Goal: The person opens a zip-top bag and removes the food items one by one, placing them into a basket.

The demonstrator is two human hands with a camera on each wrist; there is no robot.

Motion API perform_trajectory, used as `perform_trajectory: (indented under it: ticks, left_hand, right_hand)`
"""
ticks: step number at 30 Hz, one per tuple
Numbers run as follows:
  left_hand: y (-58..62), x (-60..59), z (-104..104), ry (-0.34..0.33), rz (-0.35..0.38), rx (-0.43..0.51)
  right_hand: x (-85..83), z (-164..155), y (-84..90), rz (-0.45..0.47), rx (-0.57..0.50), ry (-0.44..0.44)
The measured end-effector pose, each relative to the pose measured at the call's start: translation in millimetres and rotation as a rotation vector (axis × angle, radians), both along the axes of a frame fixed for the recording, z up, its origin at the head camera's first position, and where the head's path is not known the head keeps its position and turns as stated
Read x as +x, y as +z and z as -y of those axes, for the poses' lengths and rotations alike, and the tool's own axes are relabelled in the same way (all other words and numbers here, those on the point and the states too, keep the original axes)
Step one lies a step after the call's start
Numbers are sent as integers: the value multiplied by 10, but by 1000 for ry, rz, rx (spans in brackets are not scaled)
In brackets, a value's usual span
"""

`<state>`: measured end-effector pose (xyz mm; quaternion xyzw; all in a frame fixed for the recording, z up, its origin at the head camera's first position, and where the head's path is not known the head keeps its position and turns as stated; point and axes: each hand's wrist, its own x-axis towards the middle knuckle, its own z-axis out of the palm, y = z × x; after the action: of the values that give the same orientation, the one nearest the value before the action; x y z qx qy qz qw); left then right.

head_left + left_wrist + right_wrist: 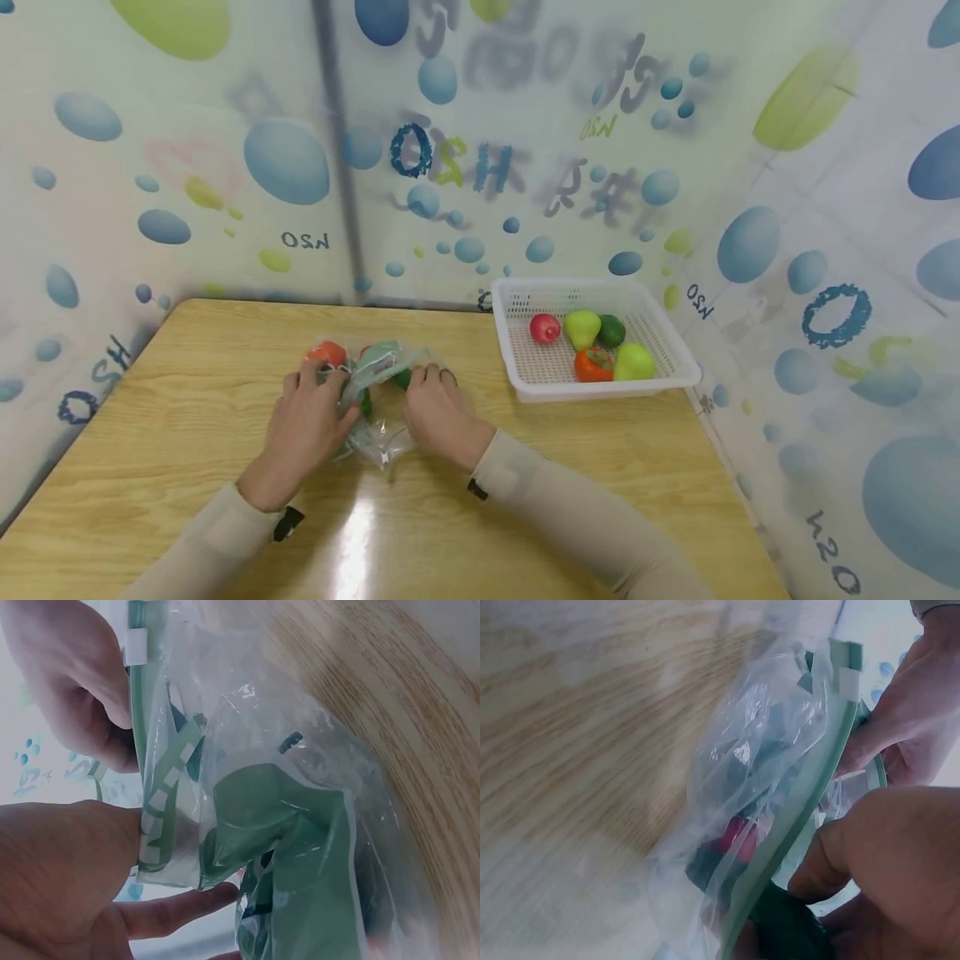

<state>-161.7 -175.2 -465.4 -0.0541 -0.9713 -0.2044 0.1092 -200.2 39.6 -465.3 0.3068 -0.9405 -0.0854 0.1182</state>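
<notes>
A clear slider zip bag [382, 433] with green printing lies on the wooden table between the hands. My left hand [307, 417] grips the bag by its open edge, its forefinger along the printed side [281, 825]. Inside the bag, a pinkish-red piece [739, 838] shows through the plastic. At the bag's mouth my right hand [442, 412] holds a smooth dark green vegetable [787, 926], thumb and fingers around it beside the green zip strip [795, 817]. A red-orange tomato-like item [327, 353] sits just beyond the left fingers, partly covered by plastic.
A white perforated basket [525, 388] stands at the back right of the table. It holds a red round fruit [545, 328], two green pears [634, 362], a tomato [592, 367] and a dark green fruit [612, 332]. A printed curtain [465, 217] hangs behind the table.
</notes>
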Motion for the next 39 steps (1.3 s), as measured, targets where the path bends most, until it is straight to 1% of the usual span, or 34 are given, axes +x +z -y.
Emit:
perform_trajectory:
  ticks: [2, 5, 7, 11, 14, 19, 25, 28, 30, 35, 39]
  left_hand:
    - [-1, 1, -1, 0, -5, -2]
    - [4, 5, -4, 2, -10, -5]
    - [9, 13, -7, 4, -10, -6]
    - [12, 15, -10, 10, -5, -5]
    - [15, 17, -12, 15, 4, -1]
    - [17, 17, -9, 12, 1, 1]
    - [1, 19, -4, 10, -2, 8]
    - [-12, 9, 9, 8, -1, 14]
    - [-16, 5, 18, 9, -1, 16]
    - [-7, 17, 26, 14, 4, 11]
    - [-6, -2, 33, 14, 8, 8]
  right_hand:
    - [9, -10, -7, 13, 21, -17]
    - [20, -19, -13, 51, -4, -36]
    - [22, -24, -13, 44, -11, -40]
    - [20, -67, 10, -5, 27, -27]
    - [31, -126, 51, -11, 37, -3]
    - [76, -249, 169, -9, 12, 57]
    - [97, -429, 330, 27, -52, 105]
    - [65, -541, 365, 22, -99, 137]
    - [32, -620, 387, 12, -121, 173]
    - [-71, -842, 451, -12, -143, 249]
    - [-160, -1051, 516, -46, -175, 254]
